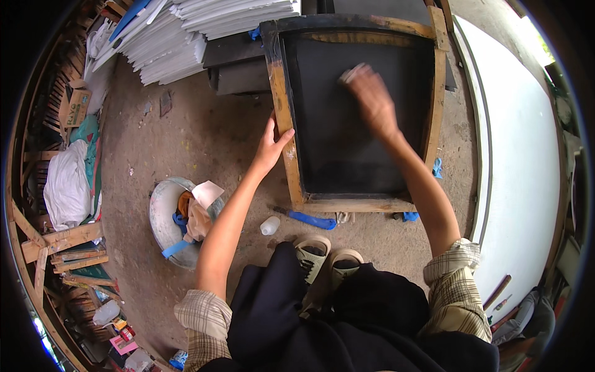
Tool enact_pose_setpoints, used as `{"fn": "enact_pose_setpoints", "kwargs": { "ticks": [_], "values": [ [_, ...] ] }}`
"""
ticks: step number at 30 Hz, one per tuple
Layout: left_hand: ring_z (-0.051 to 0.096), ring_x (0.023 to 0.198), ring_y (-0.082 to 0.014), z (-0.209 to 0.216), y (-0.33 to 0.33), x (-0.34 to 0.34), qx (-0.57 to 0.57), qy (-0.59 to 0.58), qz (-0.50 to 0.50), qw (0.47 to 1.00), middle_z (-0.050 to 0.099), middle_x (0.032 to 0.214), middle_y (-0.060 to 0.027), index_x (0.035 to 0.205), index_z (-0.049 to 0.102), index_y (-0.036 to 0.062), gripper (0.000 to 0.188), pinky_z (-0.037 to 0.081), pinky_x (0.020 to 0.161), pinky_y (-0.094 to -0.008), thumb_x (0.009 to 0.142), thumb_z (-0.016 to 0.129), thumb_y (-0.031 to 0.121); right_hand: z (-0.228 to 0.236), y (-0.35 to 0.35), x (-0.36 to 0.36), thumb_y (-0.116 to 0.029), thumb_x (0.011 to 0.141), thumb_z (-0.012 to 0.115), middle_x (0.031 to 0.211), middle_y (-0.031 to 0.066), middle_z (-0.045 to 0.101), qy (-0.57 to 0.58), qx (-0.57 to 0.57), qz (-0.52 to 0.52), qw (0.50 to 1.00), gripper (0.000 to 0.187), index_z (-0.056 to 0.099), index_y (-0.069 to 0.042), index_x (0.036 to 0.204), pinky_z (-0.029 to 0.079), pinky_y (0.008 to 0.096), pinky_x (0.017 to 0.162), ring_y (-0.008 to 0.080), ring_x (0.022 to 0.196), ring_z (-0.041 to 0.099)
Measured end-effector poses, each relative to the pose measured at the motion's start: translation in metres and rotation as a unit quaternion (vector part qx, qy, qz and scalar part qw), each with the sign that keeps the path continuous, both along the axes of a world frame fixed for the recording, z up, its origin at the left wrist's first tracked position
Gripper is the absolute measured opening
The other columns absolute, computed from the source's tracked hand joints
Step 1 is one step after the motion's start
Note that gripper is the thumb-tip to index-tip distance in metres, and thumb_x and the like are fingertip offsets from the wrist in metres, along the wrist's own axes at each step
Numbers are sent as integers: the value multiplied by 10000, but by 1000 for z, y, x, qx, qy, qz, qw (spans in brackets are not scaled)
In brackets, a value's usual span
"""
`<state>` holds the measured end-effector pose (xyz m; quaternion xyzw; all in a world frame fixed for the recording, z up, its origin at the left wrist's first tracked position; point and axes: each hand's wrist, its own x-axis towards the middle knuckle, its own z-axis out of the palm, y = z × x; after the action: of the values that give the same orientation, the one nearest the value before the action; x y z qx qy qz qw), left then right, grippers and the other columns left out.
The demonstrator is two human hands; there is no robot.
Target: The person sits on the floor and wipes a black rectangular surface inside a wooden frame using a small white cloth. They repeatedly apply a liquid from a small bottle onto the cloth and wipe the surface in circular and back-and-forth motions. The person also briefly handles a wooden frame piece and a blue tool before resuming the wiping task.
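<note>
A wooden frame (286, 162) with a flat black panel (338, 149) inside it lies in front of me. Its wood is smeared with black, most of all along the far side. My left hand (270, 147) grips the frame's left rail, thumb on top and fingers around the outer side. Over the upper middle of the panel is my right hand (374, 102), blurred by motion. Its fingers are closed on a small pale pad (354, 73), whose material I cannot make out.
A metal basin (162, 208) with cloths stands at left, near a small white bottle (270, 225) and a blue-handled tool (312, 221). White sheets (164, 53) are stacked at the far left. A large white board (517, 149) lies at right. Wood scraps (80, 260) line the left edge.
</note>
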<state>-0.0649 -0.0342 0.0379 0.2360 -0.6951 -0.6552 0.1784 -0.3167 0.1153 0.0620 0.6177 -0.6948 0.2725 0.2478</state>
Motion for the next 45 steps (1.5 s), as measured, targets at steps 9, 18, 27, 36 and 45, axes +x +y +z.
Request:
{"fn": "enact_pose_setpoints", "kwargs": {
  "ticks": [9, 18, 27, 36, 45],
  "values": [
    [317, 1334, -166, 16, 9, 10, 64, 8, 20, 998, 331, 1460, -96, 1454, 217, 4, 629, 252, 1094, -298, 958, 540, 215, 2, -13, 15, -118, 724, 675, 1316, 73, 519, 72, 79, 223, 969, 504, 562, -118, 1216, 418, 463, 999, 225, 1238, 493],
    [354, 1314, -154, 11, 7, 9, 156, 26, 25, 987, 373, 1438, -87, 1435, 276, -3, 570, 278, 1086, -290, 952, 542, 142, -11, -42, 50, -158, 796, 658, 1420, 116, 419, 14, 135, 262, 955, 571, 468, -49, 1323, 325, 431, 1100, 270, 1334, 375],
    [363, 1310, -165, 16, 5, 2, 121, 32, 12, 992, 390, 1425, -103, 1430, 274, -15, 577, 285, 1085, -298, 947, 550, 141, 38, -98, -15, -152, 851, 600, 1421, 108, 418, 95, 55, 32, 993, 532, 445, -55, 1350, 274, 387, 1124, 239, 1326, 381],
    [414, 1264, -151, 7, 8, 7, 106, 22, 39, 993, 432, 1391, -96, 1417, 298, -21, 559, 333, 1046, -282, 945, 554, 132, -45, 48, 85, -122, 834, 523, 1421, 63, 427, -13, 262, 378, 888, 489, 484, 6, 1304, 276, 324, 1151, 182, 1327, 385],
    [414, 1243, -232, 12, 28, 16, -218, -31, 126, 967, 486, 1280, -139, 1417, 300, 87, 634, 333, 1049, -374, 885, 636, 165, -5, 136, 71, 72, 800, 556, 1137, 120, 612, -235, 210, 172, 933, 397, 591, -26, 1183, 544, 329, 866, 258, 1010, 623]
  ]
}}
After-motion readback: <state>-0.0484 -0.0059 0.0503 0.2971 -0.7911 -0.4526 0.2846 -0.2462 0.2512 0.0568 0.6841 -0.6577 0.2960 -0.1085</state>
